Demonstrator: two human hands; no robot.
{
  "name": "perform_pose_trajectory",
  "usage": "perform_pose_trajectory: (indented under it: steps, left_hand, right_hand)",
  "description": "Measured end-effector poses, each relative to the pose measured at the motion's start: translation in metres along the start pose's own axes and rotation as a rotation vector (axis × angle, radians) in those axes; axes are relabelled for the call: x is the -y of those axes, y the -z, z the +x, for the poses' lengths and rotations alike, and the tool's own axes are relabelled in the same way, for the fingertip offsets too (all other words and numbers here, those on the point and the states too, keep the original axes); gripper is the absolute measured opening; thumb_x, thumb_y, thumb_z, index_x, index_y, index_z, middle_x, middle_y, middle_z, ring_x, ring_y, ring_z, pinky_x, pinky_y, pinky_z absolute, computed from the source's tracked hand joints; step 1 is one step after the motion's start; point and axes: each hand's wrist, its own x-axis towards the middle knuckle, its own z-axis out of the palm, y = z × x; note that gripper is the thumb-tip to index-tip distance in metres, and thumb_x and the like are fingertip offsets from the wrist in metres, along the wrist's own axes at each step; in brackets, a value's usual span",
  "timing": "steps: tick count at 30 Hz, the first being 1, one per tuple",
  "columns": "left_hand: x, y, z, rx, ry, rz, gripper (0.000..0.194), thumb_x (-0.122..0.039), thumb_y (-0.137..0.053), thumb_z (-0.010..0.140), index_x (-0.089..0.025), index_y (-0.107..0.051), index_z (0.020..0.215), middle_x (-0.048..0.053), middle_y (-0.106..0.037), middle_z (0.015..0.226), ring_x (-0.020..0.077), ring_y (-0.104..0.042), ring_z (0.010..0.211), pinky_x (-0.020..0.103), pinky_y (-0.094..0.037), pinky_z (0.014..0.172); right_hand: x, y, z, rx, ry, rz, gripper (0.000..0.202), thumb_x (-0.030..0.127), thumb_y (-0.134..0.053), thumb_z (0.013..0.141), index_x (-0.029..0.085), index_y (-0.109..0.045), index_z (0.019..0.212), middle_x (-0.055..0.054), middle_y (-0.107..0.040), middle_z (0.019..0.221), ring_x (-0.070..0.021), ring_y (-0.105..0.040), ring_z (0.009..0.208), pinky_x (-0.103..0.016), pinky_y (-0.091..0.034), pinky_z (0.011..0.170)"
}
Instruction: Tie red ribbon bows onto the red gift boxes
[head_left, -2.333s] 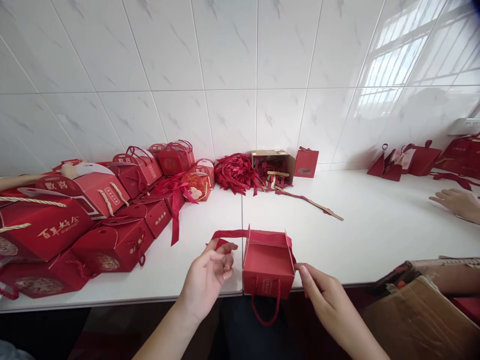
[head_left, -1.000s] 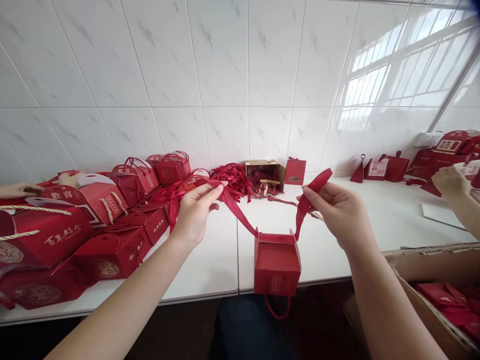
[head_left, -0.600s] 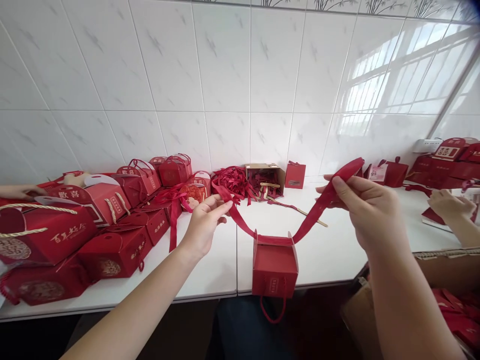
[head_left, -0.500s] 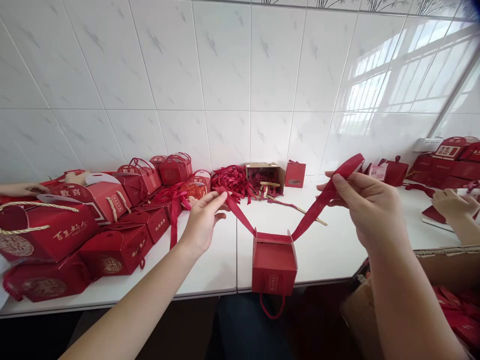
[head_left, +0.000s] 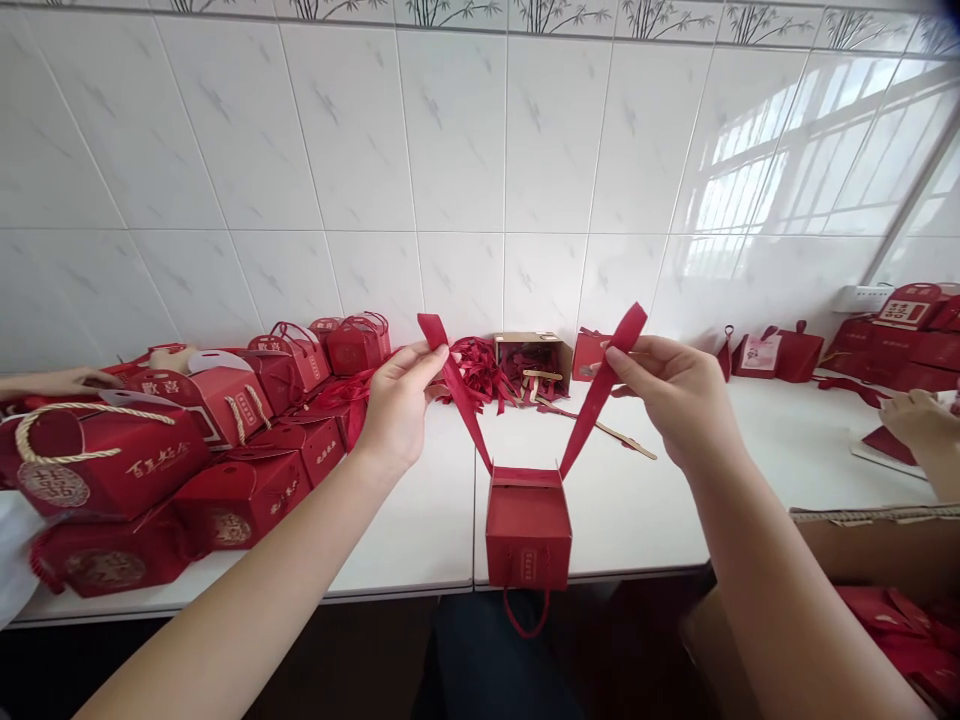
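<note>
A small red gift box (head_left: 528, 532) with a cord handle hanging at its front sits at the table's front edge. A red ribbon (head_left: 589, 422) runs through its top, and both ends rise in a V. My left hand (head_left: 399, 405) pinches the left end between thumb and fingers, with a short tail sticking up. The right end is pinched by my right hand (head_left: 675, 395), its tail pointing up past the fingertips. Both hands are above the box, apart from it, and the ribbon looks taut.
Red gift boxes (head_left: 247, 490) are stacked at left, where another person's hand (head_left: 67, 382) reaches in. A pile of ribbons (head_left: 476, 365) and an open carton (head_left: 564, 355) stand by the wall. At right are a co-worker's hand (head_left: 919, 425) and a cardboard box (head_left: 877, 535).
My right hand has moved left and my left hand slightly left. More of the left ribbon tail now stands above my fingers. The box appears slightly further left as the view shifted.
</note>
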Motion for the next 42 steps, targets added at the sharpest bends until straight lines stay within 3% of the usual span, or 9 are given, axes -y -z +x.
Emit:
perform_pose_trajectory:
  steps: [8,12,18,23,27,33,36,39,42]
  left_hand:
    - [-0.002,0.000,0.001,-0.039,-0.043,0.032,0.019,-0.030,-0.070,0.066,-0.017,-0.062,0.078,0.002,-0.065,0.076,0.0170,-0.062,0.073,0.024,-0.041,0.055]
    - [-0.006,-0.003,0.005,0.005,-0.035,-0.021,0.015,-0.029,-0.067,0.070,-0.018,-0.060,0.078,0.001,-0.064,0.072,0.0174,-0.064,0.074,0.025,-0.043,0.059]
    - [-0.014,-0.006,0.008,0.056,0.011,0.004,0.011,-0.026,-0.064,0.074,-0.018,-0.061,0.080,0.002,-0.065,0.076,0.0161,-0.062,0.076,0.027,-0.045,0.069]
    - [-0.017,-0.006,-0.002,0.205,0.058,0.043,0.014,-0.028,-0.053,0.082,-0.017,-0.057,0.073,-0.002,-0.056,0.060,0.0128,-0.055,0.060,0.026,-0.044,0.063]
    - [-0.015,-0.010,-0.013,0.330,0.014,0.240,0.026,-0.033,-0.049,0.086,-0.018,-0.049,0.064,-0.006,-0.044,0.049,0.0093,-0.048,0.053,0.023,-0.041,0.064]
    - [-0.008,-0.011,-0.018,0.333,-0.073,0.563,0.025,-0.035,-0.052,0.084,-0.017,-0.052,0.065,-0.005,-0.045,0.051,0.0079,-0.041,0.049,0.021,-0.033,0.049]
    - [-0.005,-0.008,-0.018,0.323,0.011,0.586,0.022,-0.031,-0.050,0.083,-0.017,-0.051,0.066,-0.005,-0.045,0.049,0.0081,-0.042,0.048,0.021,-0.034,0.050]
    - [-0.004,-0.001,-0.016,0.340,0.184,0.453,0.003,-0.020,-0.047,0.079,-0.019,-0.050,0.077,-0.006,-0.048,0.050,0.0099,-0.048,0.051,0.023,-0.040,0.055]
    - [-0.004,0.006,-0.014,0.322,0.290,0.313,0.013,-0.013,-0.043,0.072,-0.019,-0.047,0.083,-0.005,-0.051,0.054,0.0120,-0.053,0.050,0.027,-0.042,0.057]
  right_hand:
    - [-0.006,-0.022,0.003,0.184,-0.051,0.119,0.026,0.041,-0.063,0.076,0.017,-0.069,0.087,-0.006,-0.071,0.084,-0.0193,-0.066,0.081,-0.034,-0.054,0.072]
    - [-0.002,-0.026,0.008,0.277,-0.122,0.302,0.026,0.042,-0.064,0.076,0.018,-0.066,0.087,-0.007,-0.071,0.090,-0.0197,-0.067,0.084,-0.036,-0.054,0.077]
    - [0.002,-0.036,0.010,0.348,-0.126,0.347,0.025,0.040,-0.065,0.075,0.017,-0.066,0.086,-0.006,-0.070,0.088,-0.0176,-0.066,0.084,-0.035,-0.052,0.081]
    - [-0.001,-0.047,0.007,0.397,-0.175,0.444,0.023,0.035,-0.066,0.074,0.018,-0.063,0.090,-0.003,-0.067,0.080,-0.0154,-0.065,0.072,-0.034,-0.051,0.071]
    - [0.004,-0.059,0.004,0.413,-0.196,0.310,0.020,0.030,-0.063,0.074,0.015,-0.067,0.087,-0.002,-0.063,0.070,-0.0079,-0.051,0.052,-0.027,-0.044,0.057]
    - [0.010,-0.070,-0.009,0.593,-0.037,0.210,0.016,0.030,-0.060,0.077,0.016,-0.062,0.068,0.004,-0.048,0.057,-0.0071,-0.040,0.053,-0.021,-0.030,0.046]
    - [0.002,-0.076,-0.013,0.511,-0.055,0.219,0.025,0.038,-0.058,0.080,0.016,-0.060,0.068,0.003,-0.049,0.058,-0.0064,-0.039,0.050,-0.021,-0.030,0.043]
    - [-0.011,-0.079,-0.014,0.483,-0.038,0.239,0.027,0.040,-0.053,0.084,0.016,-0.062,0.077,0.001,-0.056,0.066,-0.0072,-0.046,0.051,-0.021,-0.036,0.045]
    - [-0.024,-0.076,-0.014,0.573,0.142,0.177,0.024,0.035,-0.047,0.089,0.019,-0.064,0.093,-0.002,-0.063,0.076,-0.0100,-0.056,0.060,-0.023,-0.044,0.053]
